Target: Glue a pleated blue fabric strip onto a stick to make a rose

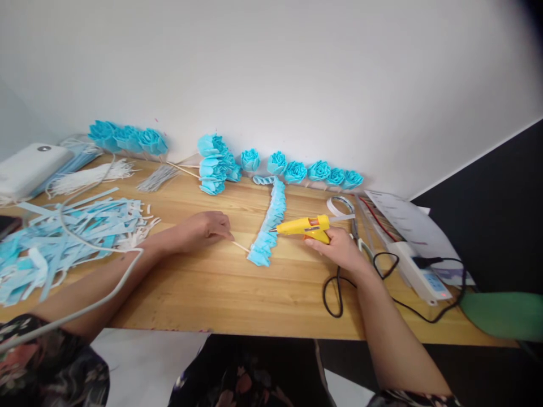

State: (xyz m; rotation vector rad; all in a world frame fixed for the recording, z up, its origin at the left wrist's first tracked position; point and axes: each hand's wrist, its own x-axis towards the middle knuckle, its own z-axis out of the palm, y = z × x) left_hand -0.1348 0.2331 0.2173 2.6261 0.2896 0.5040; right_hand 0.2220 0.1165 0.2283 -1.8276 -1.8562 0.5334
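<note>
My left hand (207, 230) pinches a thin wooden stick (241, 246), whose far end meets the near end of a ruffled light-blue strip (271, 223). The strip lies across the table, and its far end is curled into a twist near the wall. My right hand (339, 249) is wrapped round the handle of a yellow hot glue gun (303, 225), with a clear glue stick (343, 217) poking from its back. The gun's nozzle points left, at or just over the strip; whether it touches cannot be made out.
Finished blue flowers (296, 172) line the wall, and more are bunched left of them (214, 164). Cut blue and white strips (76, 232) heap at the left under a white cable (127, 271). Tape roll (339, 206), power strip (419, 274) and black cord (333, 311) lie right.
</note>
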